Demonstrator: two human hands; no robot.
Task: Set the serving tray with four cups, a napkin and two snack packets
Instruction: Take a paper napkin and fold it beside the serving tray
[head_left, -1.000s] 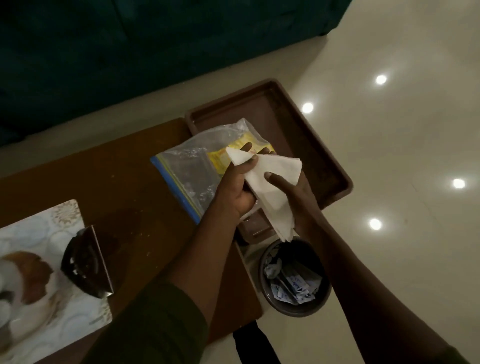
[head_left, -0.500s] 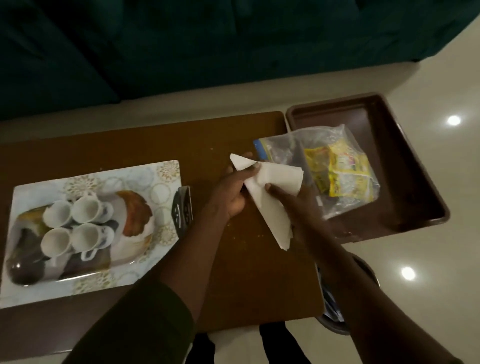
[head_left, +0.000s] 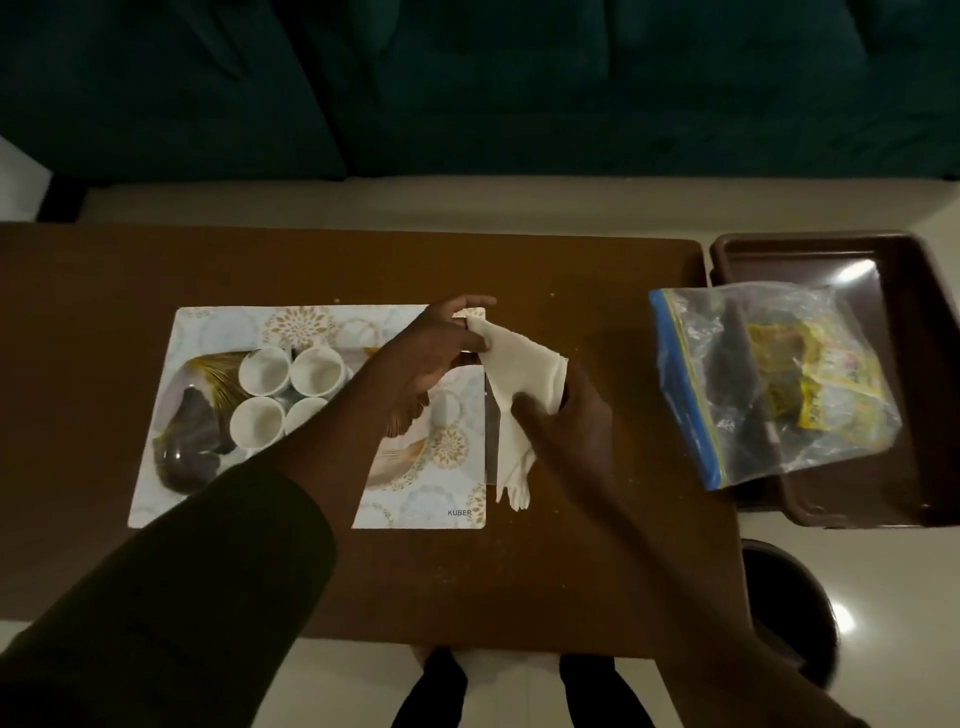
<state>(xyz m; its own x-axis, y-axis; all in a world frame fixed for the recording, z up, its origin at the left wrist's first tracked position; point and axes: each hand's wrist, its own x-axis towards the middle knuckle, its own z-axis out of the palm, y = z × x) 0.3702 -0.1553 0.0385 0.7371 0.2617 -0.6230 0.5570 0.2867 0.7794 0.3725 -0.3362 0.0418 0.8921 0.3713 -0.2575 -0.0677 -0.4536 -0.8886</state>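
Observation:
A patterned white serving tray (head_left: 426, 499) lies on the brown table (head_left: 597, 571). Several white cups (head_left: 265, 370) stand clustered on its left half. Both hands hold a folded white napkin (head_left: 524, 374) over the tray's right edge: my left hand (head_left: 441, 348) pinches its top corner, my right hand (head_left: 571, 421) grips its right side. A clear zip bag (head_left: 727, 384) with yellow snack packets (head_left: 821, 384) inside lies across a dark brown tray (head_left: 904, 499) at the table's right end.
A dark round waste bin (head_left: 789, 613) stands on the pale floor at the lower right. A dark teal sofa (head_left: 467, 83) fills the far side. My feet (head_left: 436, 686) show below the table's near edge.
Both hands have carried the napkin leftward, away from the zip bag, to the patterned tray's right edge. The view has swung left, bringing the whole tray and cups into sight.

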